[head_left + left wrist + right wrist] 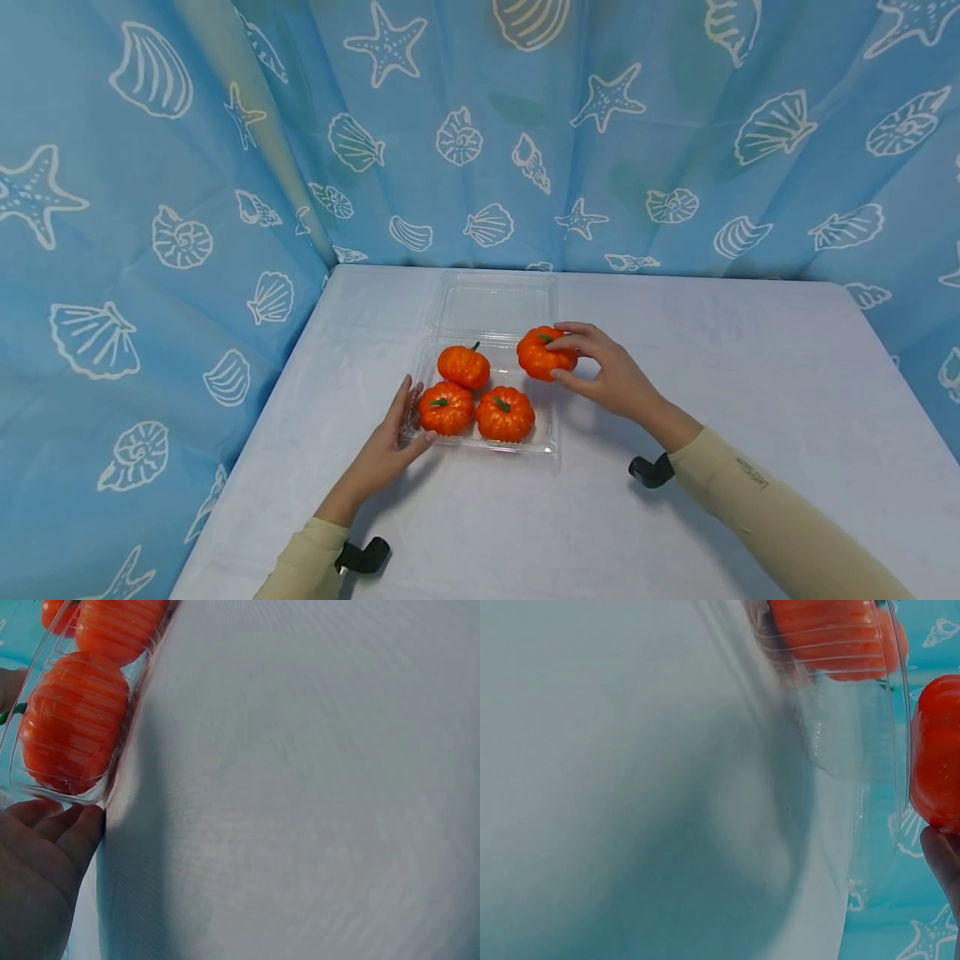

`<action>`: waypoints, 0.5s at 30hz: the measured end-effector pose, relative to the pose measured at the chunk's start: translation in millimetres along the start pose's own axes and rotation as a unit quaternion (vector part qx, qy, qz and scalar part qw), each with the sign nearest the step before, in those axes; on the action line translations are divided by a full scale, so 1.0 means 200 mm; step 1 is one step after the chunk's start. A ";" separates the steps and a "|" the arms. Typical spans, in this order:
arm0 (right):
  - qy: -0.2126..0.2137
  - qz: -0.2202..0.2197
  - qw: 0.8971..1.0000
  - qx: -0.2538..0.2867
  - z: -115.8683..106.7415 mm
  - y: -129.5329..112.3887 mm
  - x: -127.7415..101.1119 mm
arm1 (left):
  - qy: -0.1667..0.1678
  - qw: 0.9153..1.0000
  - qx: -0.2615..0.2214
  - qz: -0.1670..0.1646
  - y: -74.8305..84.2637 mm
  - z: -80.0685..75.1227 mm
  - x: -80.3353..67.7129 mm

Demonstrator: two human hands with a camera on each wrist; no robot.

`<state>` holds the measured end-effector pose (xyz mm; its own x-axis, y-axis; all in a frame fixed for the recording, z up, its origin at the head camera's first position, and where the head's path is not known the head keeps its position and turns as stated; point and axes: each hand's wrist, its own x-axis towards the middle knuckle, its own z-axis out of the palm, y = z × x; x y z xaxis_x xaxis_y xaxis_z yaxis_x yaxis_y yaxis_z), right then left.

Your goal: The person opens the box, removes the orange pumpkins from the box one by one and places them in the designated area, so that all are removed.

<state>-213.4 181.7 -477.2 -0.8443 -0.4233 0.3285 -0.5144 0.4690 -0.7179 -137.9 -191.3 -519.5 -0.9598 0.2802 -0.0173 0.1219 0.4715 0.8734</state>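
Note:
My right hand [611, 379] pinches a small orange pumpkin [536, 357] between thumb and fingers, above the right back part of a clear plastic clamshell box [546, 433]. In the right wrist view that held pumpkin [939, 754] shows beside the box rim, a thumb or fingertip against its underside. Three other pumpkins with green stems sit in the box: one at the back left [463, 367], one at the front left [446, 409], one at the front middle [506, 415]. My left hand [386, 446] rests against the box's left side, fingers extended, thumb near the front edge.
The box's clear lid [495, 304] lies folded back behind it on the white-covered table [712, 350]. Behind and to the left hangs a blue curtain [465, 92] with shells and starfish. Black wrist mounts [651, 471] jut from both forearms.

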 end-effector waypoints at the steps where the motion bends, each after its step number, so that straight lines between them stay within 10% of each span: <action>1: 0.002 0.000 1.000 -0.002 0.00 0.00 0.00 | 0.000 1.000 0.000 -0.001 0.00 0.00 0.00; 15: 0.045 0.020 0.998 -0.046 -0.09 0.09 -0.07 | -0.006 1.000 0.000 -0.012 0.03 -0.01 -0.01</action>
<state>-213.4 209.8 -482.5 -0.8726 -0.3333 0.3570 -0.4877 0.5553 -0.6737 -136.4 -190.2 -514.4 -0.9594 0.2786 -0.0440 0.0990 0.4785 0.8725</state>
